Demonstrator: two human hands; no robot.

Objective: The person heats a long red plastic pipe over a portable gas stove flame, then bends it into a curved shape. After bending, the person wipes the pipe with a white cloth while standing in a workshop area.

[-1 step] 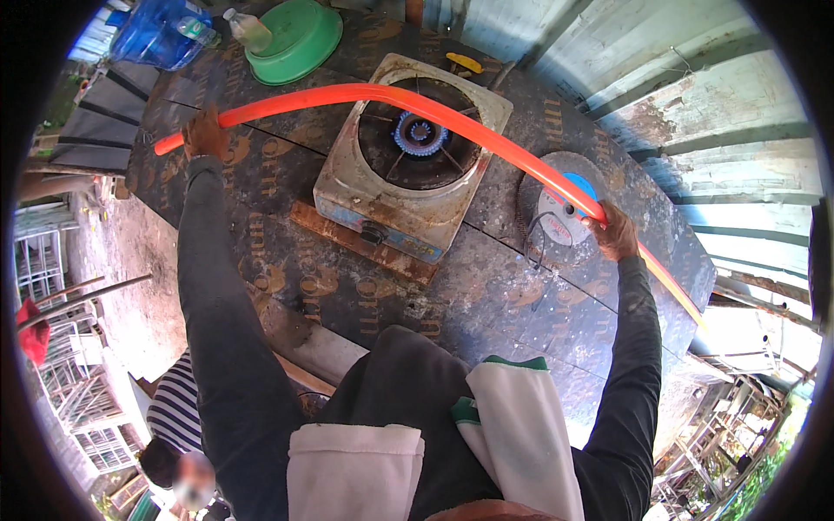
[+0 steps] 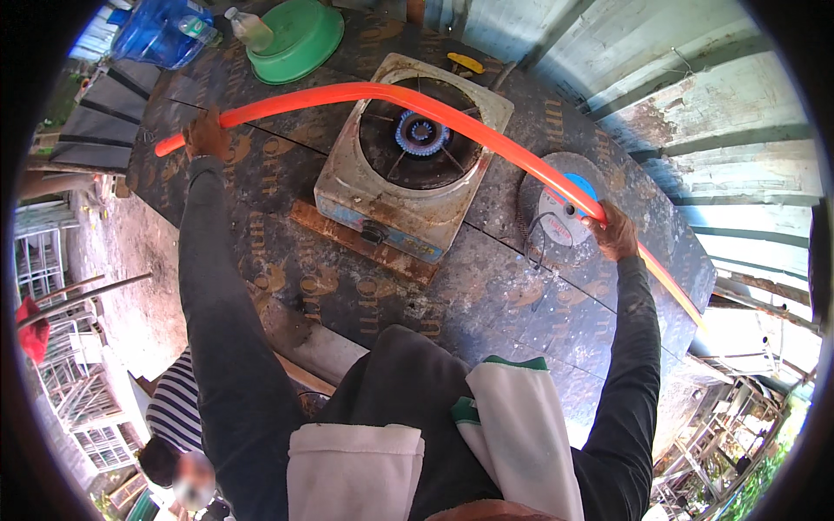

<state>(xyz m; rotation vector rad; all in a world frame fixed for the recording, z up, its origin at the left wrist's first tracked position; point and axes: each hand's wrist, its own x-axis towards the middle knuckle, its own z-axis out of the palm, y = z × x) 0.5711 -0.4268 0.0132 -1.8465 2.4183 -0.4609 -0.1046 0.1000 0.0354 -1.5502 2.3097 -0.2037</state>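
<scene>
A long orange plastic pipe [image 2: 304, 95] stretches across the view above a gas stove [image 2: 373, 201]. Blue flames [image 2: 422, 135] burn in a ring on the burner, and the pipe passes just over its far side. The pipe bends near the burner and slopes down toward the right. My left hand [image 2: 207, 137] is closed round it close to its left end. Farther along, my right hand [image 2: 618, 233] grips the pipe, whose thinner-looking end runs on past it over the table's right edge. Under the pipe by my right hand lies a round cutting disc [image 2: 558, 229] with a pale label.
A dark printed tabletop [image 2: 486, 286] bears the stove. Toward the back left are a green basin [image 2: 308, 52], a small clear bottle [image 2: 252, 33] and a blue water jug [image 2: 161, 35]. A yellow-handled object [image 2: 466, 62] lies behind the stove. Corrugated metal sheets [image 2: 686, 113] stand at right. A person in stripes [image 2: 174, 404] is at lower left.
</scene>
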